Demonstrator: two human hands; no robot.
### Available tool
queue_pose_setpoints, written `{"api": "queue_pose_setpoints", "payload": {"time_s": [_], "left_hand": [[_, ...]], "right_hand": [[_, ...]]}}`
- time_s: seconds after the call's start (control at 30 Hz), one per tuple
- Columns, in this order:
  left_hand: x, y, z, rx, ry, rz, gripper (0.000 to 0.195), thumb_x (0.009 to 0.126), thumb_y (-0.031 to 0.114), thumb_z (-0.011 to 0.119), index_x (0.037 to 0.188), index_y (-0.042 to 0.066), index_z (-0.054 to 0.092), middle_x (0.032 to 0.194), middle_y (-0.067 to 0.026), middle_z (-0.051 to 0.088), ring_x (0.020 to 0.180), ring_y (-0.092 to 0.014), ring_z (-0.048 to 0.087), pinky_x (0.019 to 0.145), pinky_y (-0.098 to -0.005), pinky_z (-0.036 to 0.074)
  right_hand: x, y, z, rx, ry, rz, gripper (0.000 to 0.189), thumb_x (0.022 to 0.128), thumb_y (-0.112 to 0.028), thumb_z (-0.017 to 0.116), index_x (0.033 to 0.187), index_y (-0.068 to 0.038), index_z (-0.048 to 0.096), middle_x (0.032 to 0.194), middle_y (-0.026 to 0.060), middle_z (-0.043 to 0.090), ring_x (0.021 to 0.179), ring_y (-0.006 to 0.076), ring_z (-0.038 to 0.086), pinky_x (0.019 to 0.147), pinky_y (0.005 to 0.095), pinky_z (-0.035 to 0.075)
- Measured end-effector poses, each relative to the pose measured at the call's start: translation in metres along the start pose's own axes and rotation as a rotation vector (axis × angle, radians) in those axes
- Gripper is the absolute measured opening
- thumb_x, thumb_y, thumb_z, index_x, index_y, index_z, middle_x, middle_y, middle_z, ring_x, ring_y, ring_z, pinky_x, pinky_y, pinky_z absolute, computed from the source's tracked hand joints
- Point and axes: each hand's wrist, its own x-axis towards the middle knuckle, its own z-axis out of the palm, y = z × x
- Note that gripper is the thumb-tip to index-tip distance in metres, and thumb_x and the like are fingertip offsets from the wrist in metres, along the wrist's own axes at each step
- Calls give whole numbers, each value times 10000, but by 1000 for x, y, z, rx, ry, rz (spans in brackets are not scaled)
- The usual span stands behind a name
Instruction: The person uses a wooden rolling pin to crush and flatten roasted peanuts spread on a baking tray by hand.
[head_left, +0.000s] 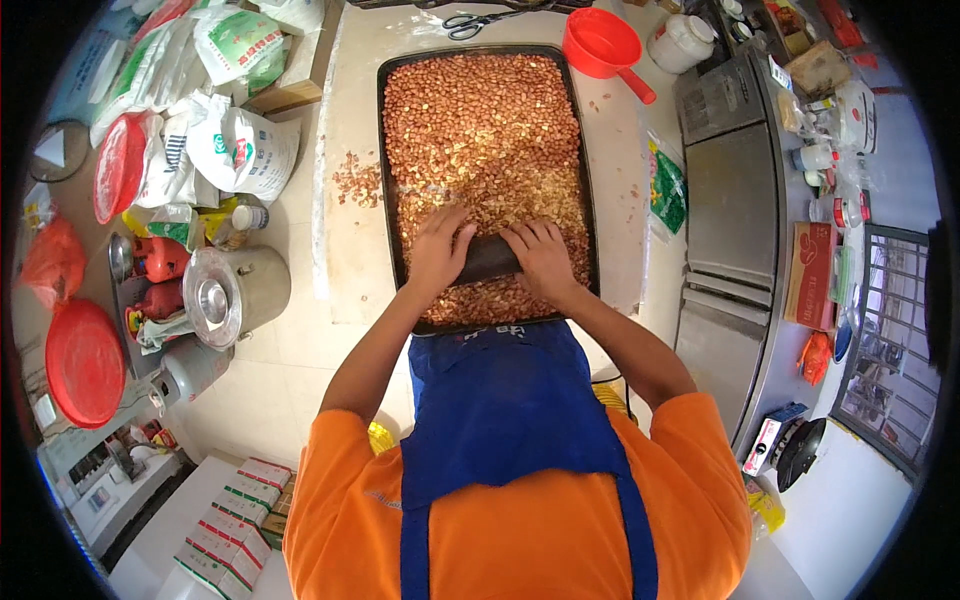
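Observation:
A large dark baking tray (388, 172) full of peanuts (480, 97) lies before me; reddish skins cover many, and paler ones show around the middle. Across its near part rests a dark cylindrical roller (487, 259). My left hand (441, 251) is on the roller's left end, fingers pointing away from me. At the other end, my right hand (541, 259) presses on it with bent fingers. Peanuts surround both hands and lie on the near side of the roller too. Whether any fingers wrap beneath it is hidden.
Black-handled scissors (480, 24) and a red plastic dipper (601, 43) lie beyond the tray. Loose skins (357, 180) are scattered on the table at left. A lidded metal pot (236, 295) and white sacks (244, 146) stand left; a steel refrigerator (727, 210) stands right.

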Motion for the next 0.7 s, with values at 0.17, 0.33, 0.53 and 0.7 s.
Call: {"api": "queue_pose_setpoints", "payload": {"time_s": [0.17,0.33,0.53,0.7], "left_hand": [[-31,-12,-36,364,-12,217,707,1043,462,772,1530,-33,637,1556,-255,649,1486,-463,565,1325,-635,333],[38,-52,-25,599,97,104,956,1114,612,610,1735,-70,359,1810,-342,300,1711,-550,178,1388,-654,150],[169,-90,-30,542,283,92,1003,1144,657,517,1781,-65,234,1841,-348,217,1727,-544,116,1402,-635,109],[94,-56,-17,406,266,119,964,1129,555,620,1756,-91,275,1815,-359,276,1708,-567,174,1392,-649,152]], "right_hand": [[31,-23,-13,79,131,19,800,811,-126,892,1559,-53,617,1528,169,647,1469,401,544,1300,577,345],[88,-3,25,-77,215,77,807,1068,-524,657,1713,-70,488,1767,261,417,1678,462,304,1374,632,193],[206,44,14,-372,195,257,942,1151,-775,278,1802,-97,340,1873,315,146,1751,494,29,1397,636,29],[123,14,29,-146,271,191,885,1103,-646,579,1758,-73,419,1830,341,250,1698,580,164,1361,710,110]]}}
